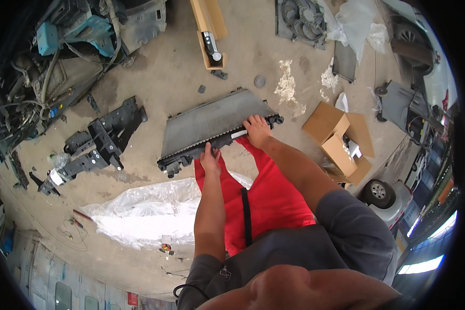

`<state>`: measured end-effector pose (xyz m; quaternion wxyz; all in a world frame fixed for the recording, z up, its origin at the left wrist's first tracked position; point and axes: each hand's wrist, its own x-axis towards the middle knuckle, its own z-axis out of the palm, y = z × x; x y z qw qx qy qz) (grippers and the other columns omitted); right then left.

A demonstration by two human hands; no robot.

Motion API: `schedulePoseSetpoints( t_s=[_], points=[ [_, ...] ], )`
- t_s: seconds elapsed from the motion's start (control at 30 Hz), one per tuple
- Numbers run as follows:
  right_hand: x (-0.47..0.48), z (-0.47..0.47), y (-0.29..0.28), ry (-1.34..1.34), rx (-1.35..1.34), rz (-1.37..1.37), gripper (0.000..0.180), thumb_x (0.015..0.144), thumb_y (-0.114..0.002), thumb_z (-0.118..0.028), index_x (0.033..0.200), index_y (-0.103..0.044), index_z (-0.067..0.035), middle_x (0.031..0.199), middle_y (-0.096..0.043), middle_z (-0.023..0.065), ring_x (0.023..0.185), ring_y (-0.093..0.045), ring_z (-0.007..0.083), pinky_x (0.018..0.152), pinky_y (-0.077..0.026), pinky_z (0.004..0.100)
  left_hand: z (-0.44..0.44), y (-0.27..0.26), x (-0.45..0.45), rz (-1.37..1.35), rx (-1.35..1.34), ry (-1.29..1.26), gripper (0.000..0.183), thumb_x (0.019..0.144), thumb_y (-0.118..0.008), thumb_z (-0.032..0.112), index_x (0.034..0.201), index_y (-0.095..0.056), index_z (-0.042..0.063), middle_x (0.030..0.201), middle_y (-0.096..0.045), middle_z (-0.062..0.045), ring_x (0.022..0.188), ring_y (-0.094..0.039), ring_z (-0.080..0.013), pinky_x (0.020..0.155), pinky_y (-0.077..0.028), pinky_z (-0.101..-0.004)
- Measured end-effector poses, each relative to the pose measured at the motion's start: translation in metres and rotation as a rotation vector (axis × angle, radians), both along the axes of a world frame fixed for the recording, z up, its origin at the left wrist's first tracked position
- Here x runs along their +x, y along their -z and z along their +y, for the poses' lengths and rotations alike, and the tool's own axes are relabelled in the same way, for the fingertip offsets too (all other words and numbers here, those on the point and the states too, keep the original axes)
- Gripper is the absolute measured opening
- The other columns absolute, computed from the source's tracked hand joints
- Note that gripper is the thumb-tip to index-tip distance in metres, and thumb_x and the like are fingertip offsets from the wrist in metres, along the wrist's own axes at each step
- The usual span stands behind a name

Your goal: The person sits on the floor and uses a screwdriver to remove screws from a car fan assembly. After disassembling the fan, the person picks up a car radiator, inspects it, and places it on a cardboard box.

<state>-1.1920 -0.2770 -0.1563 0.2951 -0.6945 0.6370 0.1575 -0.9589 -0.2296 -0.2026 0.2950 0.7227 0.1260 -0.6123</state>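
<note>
A car radiator with a grey finned core and black plastic side tanks lies slanted in front of me. Both my hands are on its near black tank. My left hand grips the edge left of the middle, thumb on top and fingers partly hidden beneath. My right hand holds the same tank near its right end, fingers over the top, beside a white label. Whether the radiator's far side touches the floor, I cannot tell. Below the near edge show the red trousers I wear.
Black plastic car-body brackets lie at left, near an opened vehicle front. Clear plastic sheeting covers floor at lower left. An open cardboard box stands right, a long carton ahead, a radiator fan beyond.
</note>
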Motion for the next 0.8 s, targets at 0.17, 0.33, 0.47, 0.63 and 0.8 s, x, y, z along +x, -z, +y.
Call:
schedulePoseSetpoints(
  t_s=[0.17, 0.33, 0.47, 0.63, 0.8],
  points=[
    [0.005, -0.019, 0.005, 0.104, 0.19, -0.066, 0.037, 0.078, -0.07, -0.021, 0.112, -0.066, -0.009, 0.118, -0.057, 0.0124, 0.12, -0.048, 0.0326, 0.103, -0.039, 0.0451, -0.003, 0.001, 0.003, 0.023, -0.002, -0.072, 0.029, 0.091, -0.073, 0.029, 0.102, -0.056, 0.009, 0.099, -0.064, -0.005, 0.088, -0.063, -0.0173, 0.082, -0.057, -0.0344],
    [-0.035, -0.121, 0.006, 0.809, -0.049, -0.469, 0.033, 0.088, -0.07, -0.026, 0.11, -0.069, -0.002, 0.106, -0.071, 0.0161, 0.1, -0.067, 0.0286, 0.087, -0.053, 0.0366, -0.004, -0.013, 0.007, -0.007, 0.053, 0.042, 0.027, 0.093, -0.069, 0.03, 0.106, -0.056, 0.01, 0.104, -0.066, -0.003, 0.091, -0.063, -0.0158, 0.078, -0.056, -0.0334],
    [-0.054, -0.242, 0.038, 0.973, -0.249, -0.687, 0.036, 0.091, -0.066, -0.029, 0.11, -0.068, 0.002, 0.11, -0.071, 0.019, 0.102, -0.068, 0.0281, 0.087, -0.053, 0.0352, 0.015, -0.002, 0.016, -0.145, 0.076, 0.22, 0.04, 0.096, -0.065, 0.037, 0.118, -0.055, 0.006, 0.107, -0.066, -0.005, 0.094, -0.063, -0.0179, 0.083, -0.053, -0.0373],
    [-0.023, -0.317, 0.082, 0.681, 0.08, -0.428, 0.053, 0.085, -0.066, -0.039, 0.119, -0.061, 0.002, 0.119, -0.066, 0.0215, 0.111, -0.063, 0.0345, 0.096, -0.05, 0.0403, 0.044, 0.019, 0.028, -0.429, 0.06, 0.555, 0.056, 0.097, -0.062, 0.042, 0.124, -0.059, -0.007, 0.116, -0.068, -0.016, 0.103, -0.063, -0.0282, 0.09, -0.048, -0.0366],
    [-0.007, -0.336, 0.084, 0.515, 0.294, -0.269, 0.058, 0.086, -0.065, -0.038, 0.127, -0.052, 0.002, 0.121, -0.065, 0.0209, 0.115, -0.062, 0.0336, 0.099, -0.049, 0.0416, 0.068, 0.016, 0.04, -0.434, 0.218, 0.571, 0.06, 0.096, -0.062, 0.046, 0.117, -0.063, -0.01, 0.11, -0.068, -0.014, 0.095, -0.062, -0.0235, 0.087, -0.048, -0.0365]
  ],
)
